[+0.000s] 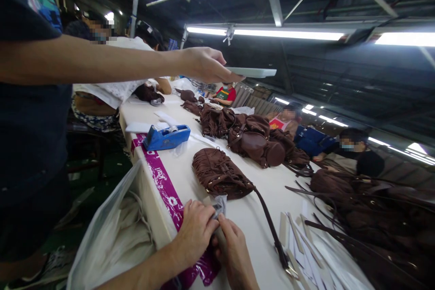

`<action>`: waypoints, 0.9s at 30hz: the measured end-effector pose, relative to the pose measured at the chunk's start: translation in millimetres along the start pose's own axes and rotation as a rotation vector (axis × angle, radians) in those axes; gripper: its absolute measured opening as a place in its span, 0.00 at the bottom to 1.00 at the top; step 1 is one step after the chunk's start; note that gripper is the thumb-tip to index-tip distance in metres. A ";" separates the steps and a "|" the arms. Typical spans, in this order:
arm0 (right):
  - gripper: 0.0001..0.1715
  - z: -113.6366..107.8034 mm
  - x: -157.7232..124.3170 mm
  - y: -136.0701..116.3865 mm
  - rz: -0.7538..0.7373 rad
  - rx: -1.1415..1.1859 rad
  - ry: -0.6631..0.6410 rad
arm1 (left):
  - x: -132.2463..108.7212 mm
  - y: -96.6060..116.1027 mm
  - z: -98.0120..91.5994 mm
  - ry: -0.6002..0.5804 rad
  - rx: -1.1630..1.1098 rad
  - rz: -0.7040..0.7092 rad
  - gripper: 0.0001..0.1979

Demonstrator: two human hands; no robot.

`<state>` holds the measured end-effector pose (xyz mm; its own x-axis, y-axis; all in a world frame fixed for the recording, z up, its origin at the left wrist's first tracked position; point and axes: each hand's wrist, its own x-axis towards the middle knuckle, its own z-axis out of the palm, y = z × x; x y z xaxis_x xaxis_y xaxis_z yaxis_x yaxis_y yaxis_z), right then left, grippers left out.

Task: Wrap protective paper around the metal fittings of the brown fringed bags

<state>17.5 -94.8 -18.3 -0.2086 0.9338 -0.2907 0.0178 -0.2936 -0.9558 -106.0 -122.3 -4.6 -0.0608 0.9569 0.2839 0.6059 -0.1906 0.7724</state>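
My left hand (193, 232) and my right hand (235, 245) are close together over the near edge of the table. The fingers of both are closed on a small greyish piece with thin wrapping (220, 203); its exact kind is unclear. Just beyond my fingertips lies a brown gathered leather handbag (220, 167), on its side. Its dark strap (268, 217) runs toward me on the right and ends in a metal buckle (291, 273).
A blue tape dispenser (170, 137) stands on purple printed tape (159, 176) along the table's left edge. A plastic bag (102, 226) hangs below. Brown bags (258, 138) and pale strips (299, 244) lie around. Another person's arm (136, 61) reaches across holding a flat white object (254, 72).
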 end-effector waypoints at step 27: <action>0.11 -44.9 18.1 -35.3 -1.280 -1.181 -0.086 | 24.5 -9.8 -23.9 -0.176 -0.200 0.180 0.40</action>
<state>56.9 -58.4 8.2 -0.7058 0.4129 0.5757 0.4486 0.8894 -0.0878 -132.5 -102.3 8.4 0.1818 0.9239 0.3367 0.4255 -0.3826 0.8201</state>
